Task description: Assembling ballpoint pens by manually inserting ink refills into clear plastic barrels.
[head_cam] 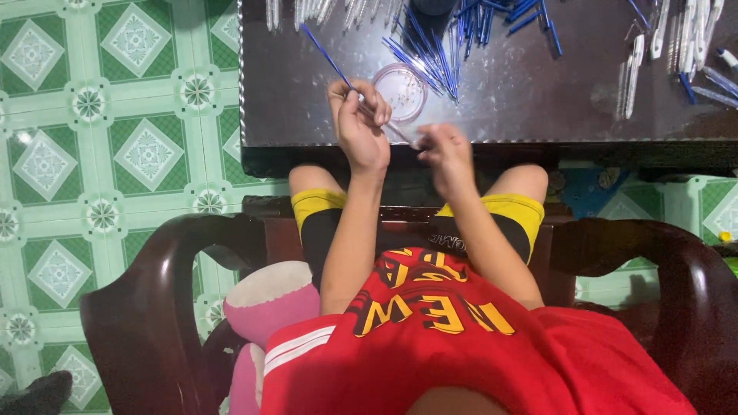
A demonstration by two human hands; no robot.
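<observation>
The dark table [492,107] filled the top of the view, its near edge just above the seated person's knees, and a dark wooden armchair [146,307] framed the bottom. One table, one chair. A pink and white soft toy [265,303] lay wedged beside the person's left hip. Just the one.

On the table a loose heap of blue refills [427,46] fanned out, far too many and too overlapped to count; more were scattered toward the far edge. Clear pen barrels [676,38] lay in a spread at the right and along the top edge, also beyond counting. One small clear round dish [401,91] sat near the hands, its contents too small to tell.

Now the hands! The left hand [360,127] was closed around a clear barrel, and a single blue refill [327,55] stuck up and away from it over the table. The right hand [446,154] was blurred, fingers bunched at the barrel's lower end; whether it was actually pinching, I could not tell.

My read: that refill was feather-light, thin and springy, likely to bend if pushed from its far end, so a hold close to the barrel mouth would suit. The barrel looked stiff, smooth, a little slippery, best wrapped around its middle.
</observation>
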